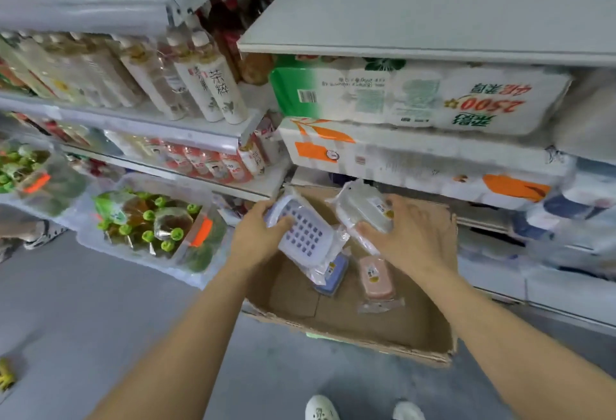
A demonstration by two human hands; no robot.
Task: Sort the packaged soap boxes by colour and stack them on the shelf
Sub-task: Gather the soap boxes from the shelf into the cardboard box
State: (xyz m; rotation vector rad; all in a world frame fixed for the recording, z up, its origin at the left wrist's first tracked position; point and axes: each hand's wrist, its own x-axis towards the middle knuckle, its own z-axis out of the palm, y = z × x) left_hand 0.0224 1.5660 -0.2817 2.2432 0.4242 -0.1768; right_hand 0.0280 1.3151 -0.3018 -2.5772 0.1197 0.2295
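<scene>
**Both hands loaded over the carton**

Our left hand (pixel 256 236) gripped a blue soap box (pixel 305 233) in its clear wrap, thumb curled over the slotted face. Our right hand (pixel 405 229) held a white soap box (pixel 361 209), fingers wrapped round its end. We judged one colour per hand kept the sorting separate. Below them, in the cardboard carton (pixel 383 339), lay another blue box (pixel 331 274) and a pink box (pixel 376 274), not yet shelved. Tissue packs (pixel 416 99) filled the shelf behind.

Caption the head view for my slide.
Both hands lift plastic-wrapped soap boxes, left hand one white, right hand one clear, from brown cardboard carton.
</scene>
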